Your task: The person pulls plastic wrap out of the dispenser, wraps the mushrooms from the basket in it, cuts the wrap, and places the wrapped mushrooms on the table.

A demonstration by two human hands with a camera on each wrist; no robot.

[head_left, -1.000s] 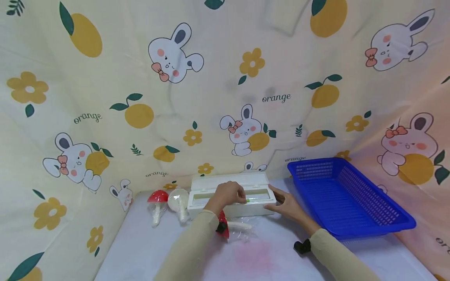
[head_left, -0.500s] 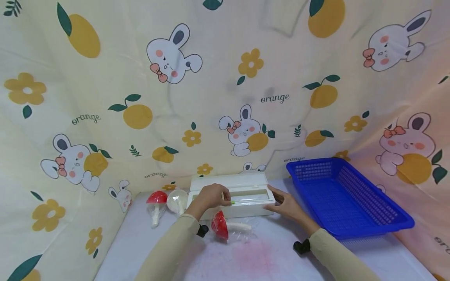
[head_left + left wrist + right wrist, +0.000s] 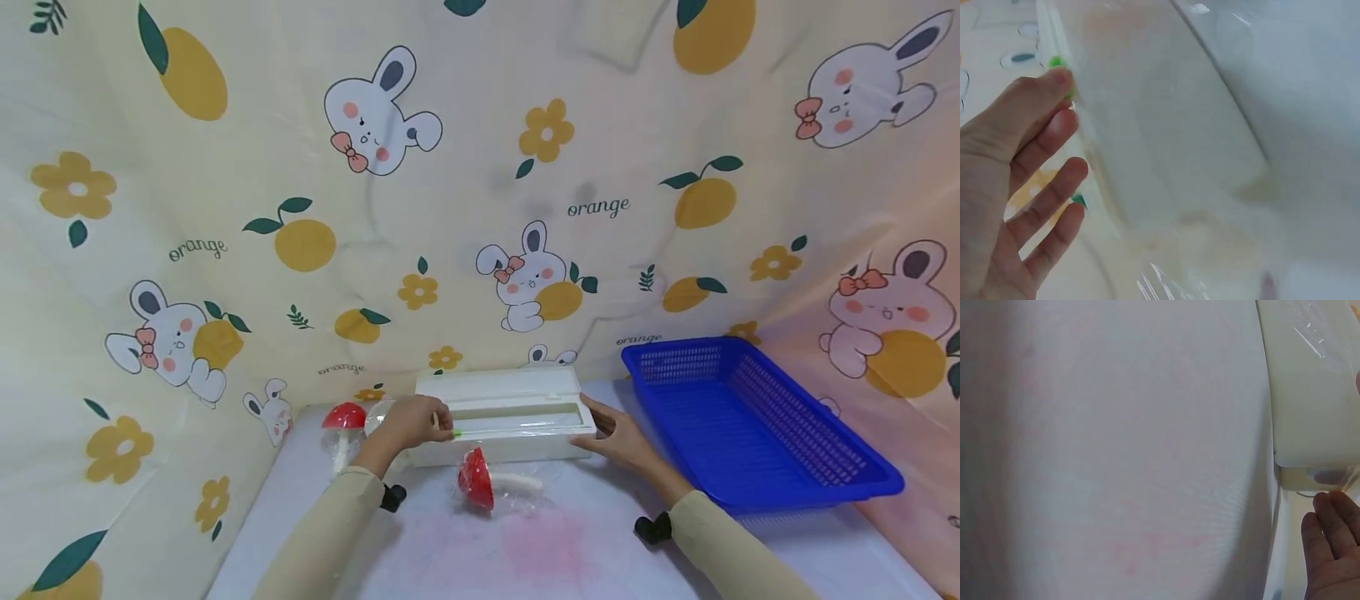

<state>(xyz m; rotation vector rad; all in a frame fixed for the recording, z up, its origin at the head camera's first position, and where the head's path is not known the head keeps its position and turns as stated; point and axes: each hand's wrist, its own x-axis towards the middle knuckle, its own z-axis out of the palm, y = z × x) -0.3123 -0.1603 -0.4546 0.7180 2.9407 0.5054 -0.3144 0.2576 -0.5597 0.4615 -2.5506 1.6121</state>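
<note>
A white cling film dispenser box (image 3: 517, 450) stands at the back of the table with its lid (image 3: 495, 384) raised. Clear film stretches across its front edge. My left hand (image 3: 408, 427) pinches a small green slide cutter (image 3: 1055, 61) between thumb and index finger, at the box's left part; the other fingers are spread in the left wrist view. Thumb in front and fingers behind, my right hand (image 3: 618, 437) holds the box's right end. Before the box, a red-capped toy mushroom (image 3: 476, 480) lies on its side in clear wrap.
A blue plastic basket (image 3: 757, 492) stands on the right. At the back left lie another wrapped red mushroom (image 3: 345, 416) and a pale one (image 3: 377, 413), partly hidden by my left hand. A patterned cloth (image 3: 450, 192) hangs behind the table.
My left hand has moved left along the box's front edge with the green slide cutter, uncovering the red mushroom in front. My right hand has stayed at the box's right end.
</note>
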